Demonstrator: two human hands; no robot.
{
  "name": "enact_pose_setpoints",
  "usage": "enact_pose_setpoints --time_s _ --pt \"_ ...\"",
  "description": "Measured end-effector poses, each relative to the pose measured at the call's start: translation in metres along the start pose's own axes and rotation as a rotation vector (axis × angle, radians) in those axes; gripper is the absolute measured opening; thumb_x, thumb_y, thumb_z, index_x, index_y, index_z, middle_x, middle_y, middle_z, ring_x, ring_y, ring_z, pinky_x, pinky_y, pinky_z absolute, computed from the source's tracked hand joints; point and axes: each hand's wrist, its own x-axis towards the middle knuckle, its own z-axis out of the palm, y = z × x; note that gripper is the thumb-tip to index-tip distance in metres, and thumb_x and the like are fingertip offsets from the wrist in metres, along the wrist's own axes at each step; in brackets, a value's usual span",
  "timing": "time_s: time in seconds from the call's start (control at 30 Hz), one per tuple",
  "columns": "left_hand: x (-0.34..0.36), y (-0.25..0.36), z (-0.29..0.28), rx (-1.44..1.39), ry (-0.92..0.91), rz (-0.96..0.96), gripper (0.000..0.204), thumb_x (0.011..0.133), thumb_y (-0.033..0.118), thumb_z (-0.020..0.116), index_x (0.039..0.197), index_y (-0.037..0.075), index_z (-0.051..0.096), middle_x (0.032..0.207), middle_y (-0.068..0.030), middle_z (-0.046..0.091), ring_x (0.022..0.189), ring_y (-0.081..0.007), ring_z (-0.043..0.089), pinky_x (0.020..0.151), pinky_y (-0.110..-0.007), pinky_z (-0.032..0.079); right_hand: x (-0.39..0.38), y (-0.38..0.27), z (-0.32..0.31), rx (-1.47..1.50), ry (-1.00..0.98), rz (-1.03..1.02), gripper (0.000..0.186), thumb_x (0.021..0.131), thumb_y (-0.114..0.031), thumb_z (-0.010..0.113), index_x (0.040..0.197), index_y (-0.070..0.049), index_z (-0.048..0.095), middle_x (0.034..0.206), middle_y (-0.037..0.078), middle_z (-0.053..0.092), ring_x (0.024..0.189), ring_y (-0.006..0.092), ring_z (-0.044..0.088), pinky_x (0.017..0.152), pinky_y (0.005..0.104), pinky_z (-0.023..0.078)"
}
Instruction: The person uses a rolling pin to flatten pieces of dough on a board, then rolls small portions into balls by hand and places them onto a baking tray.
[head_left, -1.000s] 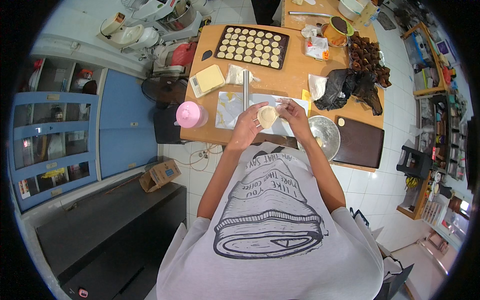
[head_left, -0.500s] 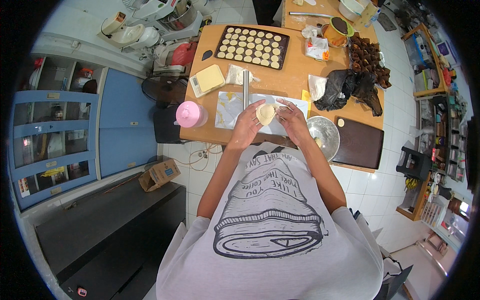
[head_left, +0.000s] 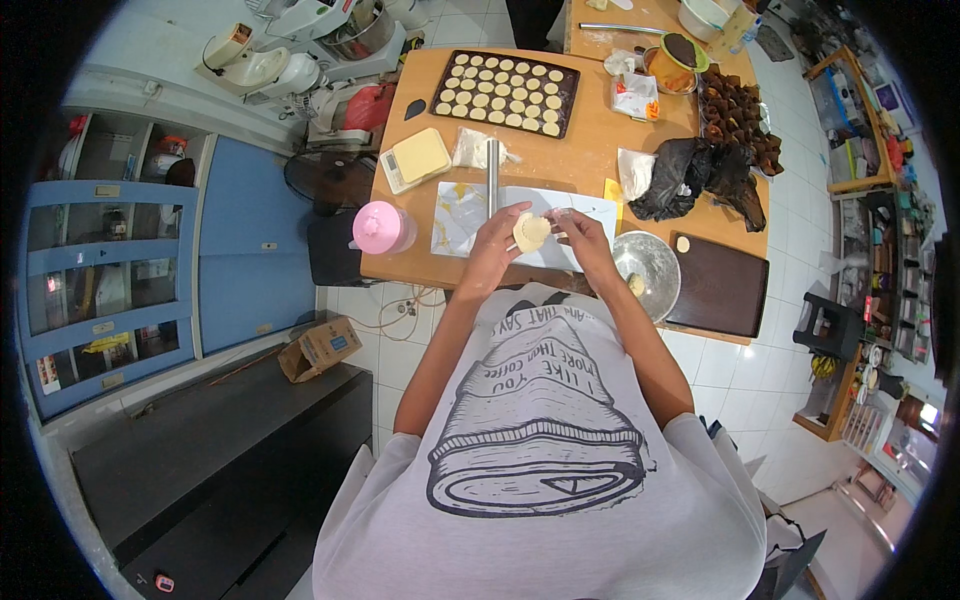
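Observation:
A pale, thin piece of dough (head_left: 531, 233) is held above the white sheet (head_left: 590, 212) at the front of the table. My left hand (head_left: 492, 246) is closed on its left edge, thumb and fingers around it. On the other side, my right hand (head_left: 586, 243) has its fingertips drawn together at the dough's right edge; whether they grip it is too small to make out. Just beyond my left hand lies a steel rolling pin (head_left: 492, 175). To the right of my right hand, a metal mixing bowl (head_left: 655, 265) holds a little dough.
A dark tray (head_left: 436, 108) of pale dough rounds stands at the far side. Left are a scale (head_left: 416, 161), a bag of white powder (head_left: 470, 148) and a pink jug (head_left: 382, 230). Right are a black plastic bag (head_left: 672, 180) and a brown tray (head_left: 725, 285) with one round.
The dough has tilted slightly between my hands and sits a little lower. My right fingers have drawn closer together at its edge.

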Motion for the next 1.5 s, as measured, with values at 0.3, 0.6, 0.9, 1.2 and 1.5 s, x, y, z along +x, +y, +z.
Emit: enact_pose_setpoints --time_s 0.3,0.6,0.9,1.2,1.5 --pt "-0.005 0.007 0.013 0.451 0.042 0.104 0.046 0.109 0.039 0.044 0.139 0.006 0.057 0.125 -0.0077 0.061 0.115 -0.0162 0.06 0.096 -0.033 0.05 -0.004 0.006 0.001 -0.026 -0.144 0.015 0.024 0.096 -0.021 0.07 0.111 -0.003 0.07 0.104 0.004 0.07 0.095 0.0102 0.063 0.086 0.0273 0.049" --pt "-0.007 0.002 0.011 0.64 0.028 0.275 0.04 0.109 0.033 0.047 0.136 0.006 0.061 0.118 -0.0064 0.066 0.108 -0.0133 0.06 0.091 -0.028 0.05 -0.007 -0.001 0.001 0.101 -0.178 0.076 0.024 0.091 -0.017 0.075 0.108 -0.001 0.07 0.099 0.003 0.071 0.09 0.011 0.061 0.086 0.0283 0.047" --pt "-0.005 -0.002 0.004 0.4 0.105 0.211 0.031 0.105 0.015 0.057 0.131 0.003 0.066 0.122 -0.0071 0.068 0.106 -0.013 0.063 0.094 -0.029 0.05 -0.008 -0.001 0.003 -0.075 -0.14 -0.093 0.023 0.091 -0.02 0.076 0.099 0.001 0.071 0.091 0.004 0.07 0.086 0.0104 0.059 0.081 0.0286 0.047" --pt "-0.004 0.001 0.003 0.667 0.107 0.318 0.028 0.102 0.012 0.061 0.127 0.002 0.069 0.119 -0.0074 0.071 0.105 -0.0127 0.063 0.095 -0.029 0.051 -0.007 -0.001 0.005 -0.064 -0.076 -0.076 0.023 0.092 -0.02 0.076 0.1 0.0 0.073 0.085 0.001 0.068 0.08 0.0083 0.055 0.076 0.0268 0.045" --pt "0.001 -0.01 0.0 0.286 0.181 0.251 0.03 0.098 0.016 0.067 0.123 0.0 0.069 0.112 -0.0075 0.07 0.102 -0.0138 0.064 0.092 -0.029 0.053 -0.007 0.003 0.006 -0.049 -0.043 -0.111 0.022 0.091 -0.02 0.076 0.099 0.0 0.073 0.087 0.002 0.07 0.081 0.0087 0.057 0.077 0.0268 0.046"
